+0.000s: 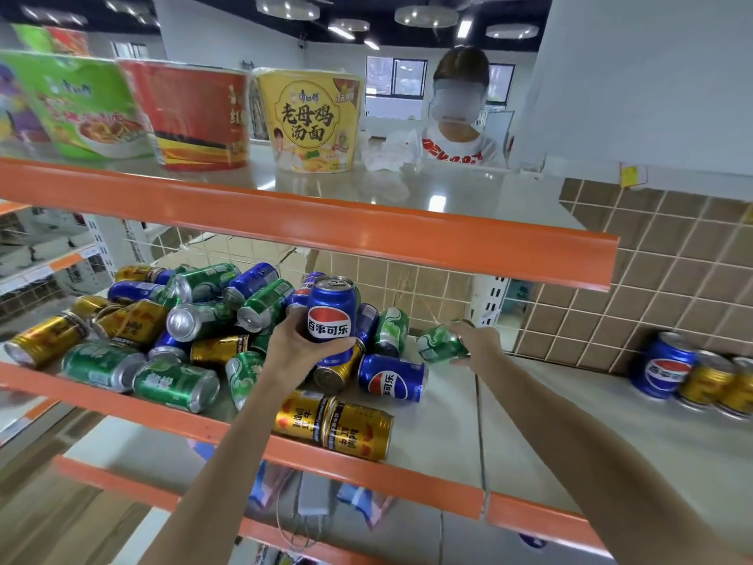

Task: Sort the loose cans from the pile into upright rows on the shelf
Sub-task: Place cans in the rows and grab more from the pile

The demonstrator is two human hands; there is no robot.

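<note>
The pile point(195, 332) of gold, green and blue cans lies heaped on its sides across the left half of the middle shelf point(440, 434), some near the orange front lip. The left hand point(297, 348) has its fingers curled round a blue can point(331, 309), held upright just above the heap. The right hand point(474, 344) grips a green can point(442, 343), tilted on its side, just off the pile's right edge. Judgement: both cans should go rightward to the upright row point(696, 373) begun at the far right, one blue and two gold against the tiled wall point(672, 254). The green can needs turning upright before it is set down, and the heap may roll once cans leave it. The shelf deck is smooth and pale, with a seam between panels. Above, noodle tubs point(309, 120) stand on the upper shelf point(326, 222). Beyond it a person point(460, 128) stands in a lit room.
</note>
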